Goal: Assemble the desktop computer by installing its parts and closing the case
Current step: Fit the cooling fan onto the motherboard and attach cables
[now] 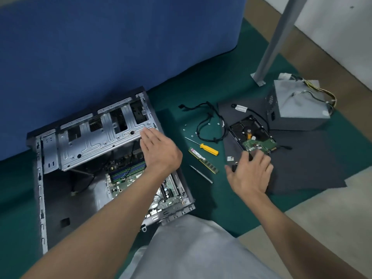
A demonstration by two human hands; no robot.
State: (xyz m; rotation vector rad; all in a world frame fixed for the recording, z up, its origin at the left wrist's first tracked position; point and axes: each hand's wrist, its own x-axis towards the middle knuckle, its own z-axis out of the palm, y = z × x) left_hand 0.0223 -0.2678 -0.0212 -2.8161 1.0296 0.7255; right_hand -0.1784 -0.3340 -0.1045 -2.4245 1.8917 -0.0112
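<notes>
Here, the open computer case [39, 178] lies on its side on a green mat [201, 200] on the floor, against a blue panel [120, 47]. Its metal drive cage [90, 137] spans the far end, and the motherboard [122, 184] shows in the bottom, partly hidden by the left forearm. The left hand [159, 151] hovers flat over the right end of the cage, fingers [145, 134] straight and pressed together; whether they touch the metal I cannot tell.

To the right of the case, a hard drive [249, 130] lies circuit board up on a dark grey sheet [302, 160]. The right hand [250, 174] reaches to the drive's near end with fingers [259, 156] spread and only slightly bent, tips at the drive's edge, thumb held wide to the left (a small dark part sits under the palm, too hidden to name).

Between case and sheet lie a memory stick [203, 161], a yellow-handled screwdriver [209, 149], a slim grey tool [201, 174], a looped black cable [209, 125] and a few loose screws [184, 129]. The grey power supply [298, 109], wires bunched at its far side, stands beyond the drive, near a metal leg [275, 43].
</notes>
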